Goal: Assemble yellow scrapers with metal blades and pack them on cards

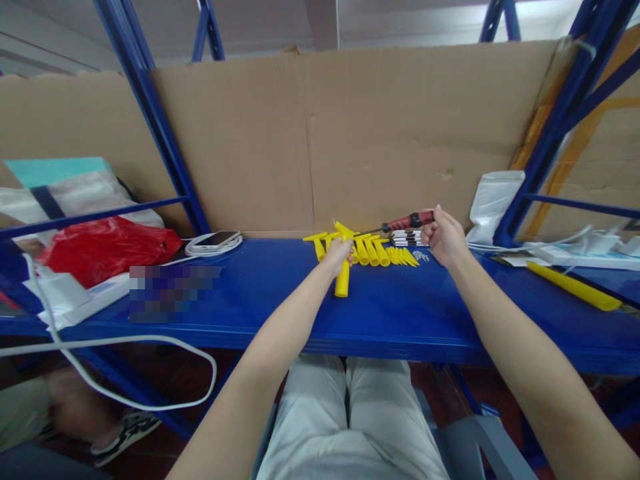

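The yellow handle (342,283) is over the middle of the blue table (270,300), fingers of the left hand (339,257) wrapped around it; those of the right hand (446,239) pinch the end of a screwdriver (407,222), its tip hard to make out. Cardboard (400,133) stands behind the table; pixelation (173,293) covers part of its left side.

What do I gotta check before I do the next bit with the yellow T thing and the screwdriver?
1. Yellow T-shaped piece held in the left grip: ok.
2. Screwdriver held by its handle in the right grip: ok.
3. Screwdriver tip seated properly: cannot tell, too small to see.
4. Tiny pale bits on the blue table, not hidden: ok.
5. Phone away from both hands: ok.
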A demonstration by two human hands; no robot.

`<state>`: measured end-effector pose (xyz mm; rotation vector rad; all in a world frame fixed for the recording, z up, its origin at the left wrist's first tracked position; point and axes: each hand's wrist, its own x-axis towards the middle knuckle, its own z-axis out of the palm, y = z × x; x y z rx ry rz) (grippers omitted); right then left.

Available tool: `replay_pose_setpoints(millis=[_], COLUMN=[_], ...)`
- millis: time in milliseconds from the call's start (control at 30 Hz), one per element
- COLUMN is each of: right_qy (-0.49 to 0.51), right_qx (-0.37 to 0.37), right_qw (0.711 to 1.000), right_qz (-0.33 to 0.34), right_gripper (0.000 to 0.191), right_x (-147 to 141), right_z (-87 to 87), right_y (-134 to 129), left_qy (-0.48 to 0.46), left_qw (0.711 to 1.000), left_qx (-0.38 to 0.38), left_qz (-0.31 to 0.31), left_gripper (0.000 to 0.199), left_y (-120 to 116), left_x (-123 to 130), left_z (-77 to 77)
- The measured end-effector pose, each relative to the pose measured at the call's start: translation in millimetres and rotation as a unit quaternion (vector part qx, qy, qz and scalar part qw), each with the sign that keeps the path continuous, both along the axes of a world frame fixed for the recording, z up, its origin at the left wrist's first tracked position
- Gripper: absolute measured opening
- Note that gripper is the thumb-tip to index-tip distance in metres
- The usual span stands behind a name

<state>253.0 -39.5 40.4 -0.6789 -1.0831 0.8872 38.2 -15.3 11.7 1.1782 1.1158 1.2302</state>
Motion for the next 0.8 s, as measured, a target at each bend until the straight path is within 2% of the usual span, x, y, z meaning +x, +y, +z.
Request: replay_pose_setpoints(millis=[233,567,800], right_qy=[0.017,0.044,0.02], right_qx=[0.0,-0.019,-0.028], right_qw=[0.999,0.999,0.999], right_qz=[0.036,0.011,0.018], right_gripper=[0.025,0.043,0.044], right_x=[0.4,0.5,1.8], right_z=[3.6,2.4,0.5], right_y=[-2.6,-0.6,1.1], left_qy=[0.009,0.008,0.012], left_qw=[1.0,1.0,1.0], left_qx=[0.003,-0.002,0.003], left_qz=[0.004,-0.002,-0.003], left_gripper=[0.018,0.014,0.019], left_y=[-2.0,0.0,-0.7], left_x=[0.4,0.0,0.2], left_z=[0.8,0.2,1.1])
